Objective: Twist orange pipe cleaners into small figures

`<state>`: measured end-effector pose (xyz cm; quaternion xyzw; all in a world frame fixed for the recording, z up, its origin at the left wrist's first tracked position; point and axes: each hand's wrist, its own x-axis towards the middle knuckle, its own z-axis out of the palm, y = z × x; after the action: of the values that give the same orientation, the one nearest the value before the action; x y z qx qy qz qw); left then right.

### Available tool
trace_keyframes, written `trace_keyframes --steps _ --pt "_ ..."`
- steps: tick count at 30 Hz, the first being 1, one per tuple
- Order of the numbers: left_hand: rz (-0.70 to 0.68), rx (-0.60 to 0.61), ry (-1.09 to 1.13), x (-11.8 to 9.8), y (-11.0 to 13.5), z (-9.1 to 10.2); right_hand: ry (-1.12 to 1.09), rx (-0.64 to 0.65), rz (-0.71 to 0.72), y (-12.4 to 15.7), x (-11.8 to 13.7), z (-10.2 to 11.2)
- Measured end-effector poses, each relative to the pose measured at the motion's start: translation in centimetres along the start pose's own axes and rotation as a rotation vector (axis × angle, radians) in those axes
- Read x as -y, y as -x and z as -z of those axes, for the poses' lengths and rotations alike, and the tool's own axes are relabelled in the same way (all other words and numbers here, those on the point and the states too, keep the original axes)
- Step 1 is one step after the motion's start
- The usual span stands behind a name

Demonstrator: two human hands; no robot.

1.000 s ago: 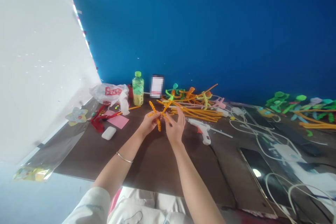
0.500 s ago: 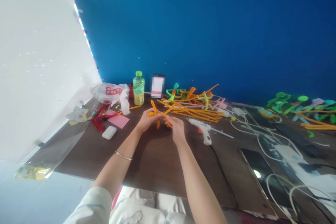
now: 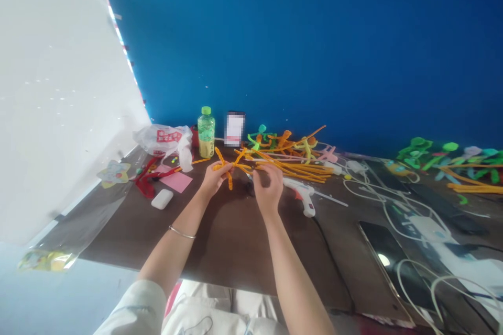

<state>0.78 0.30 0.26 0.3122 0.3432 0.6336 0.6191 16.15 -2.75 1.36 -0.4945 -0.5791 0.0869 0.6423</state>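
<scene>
Hands close together, low over the brown table (image 3: 236,241). Left hand (image 3: 215,178) grips an orange pipe-cleaner figure (image 3: 232,166); right hand (image 3: 268,184) pinches the end of one strand. Hot glue gun (image 3: 302,193) just right of right hand, loose orange pipe cleaners (image 3: 291,170) behind it. Pink paper (image 3: 176,181) and white block (image 3: 162,199) left of left hand. Green-capped bottle (image 3: 206,132) farther back, against blue wall (image 3: 298,36).

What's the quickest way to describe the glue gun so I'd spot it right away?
On the brown table below the blue wall, find the person's right hand. Just to its right lies a white hot glue gun, below the heap of orange pipe cleaners. It alone is pistol-shaped, with a thin stick trailing from its back.
</scene>
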Motion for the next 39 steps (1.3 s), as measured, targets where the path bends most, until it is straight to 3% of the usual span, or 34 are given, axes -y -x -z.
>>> trace_keyframes --steps 2,5,8,15,20,23,26,30,32,34,36,39 --pt "0.007 0.023 0.013 0.0 0.1 0.0 0.182 0.096 0.26 0.2 -0.2 0.0" --pt "0.016 0.122 -0.007 -0.1 0.5 -0.1 0.321 0.221 0.44 0.6 -0.5 -0.1" --pt "0.038 0.172 -0.025 0.1 0.8 -0.4 0.335 0.269 0.485 0.8 -0.8 -0.2" --pt "0.021 0.13 0.067 1.0 1.2 -1.4 0.366 0.245 0.494 1.1 -1.6 -0.4" --pt "-0.005 0.111 -0.04 1.9 1.1 -1.5 0.374 0.273 0.518 1.1 -1.5 -0.4" --pt "-0.005 0.102 -0.052 2.1 0.9 -1.3 0.325 0.317 0.465 1.0 -1.4 -0.3" --pt "0.007 0.112 -0.051 1.9 0.8 -1.1 0.181 0.354 0.304 1.0 -1.2 -0.5" --pt "-0.009 0.141 -0.081 1.4 0.9 -1.1 -0.202 0.359 -0.162 0.8 -1.1 -0.8" --pt "-0.001 0.156 -0.092 1.1 1.1 -1.0 -0.423 0.422 -0.414 0.6 -1.1 -0.8" --pt "0.02 0.174 -0.084 0.9 1.1 -1.0 -0.58 0.494 -0.552 0.4 -1.0 -0.7" --pt "0.046 0.176 -0.05 0.8 1.1 -1.0 -0.605 0.526 -0.532 0.3 -0.7 -0.5" --pt "0.083 0.141 -0.004 0.9 1.0 -0.9 -0.375 0.521 -0.253 0.4 -0.2 -0.2"
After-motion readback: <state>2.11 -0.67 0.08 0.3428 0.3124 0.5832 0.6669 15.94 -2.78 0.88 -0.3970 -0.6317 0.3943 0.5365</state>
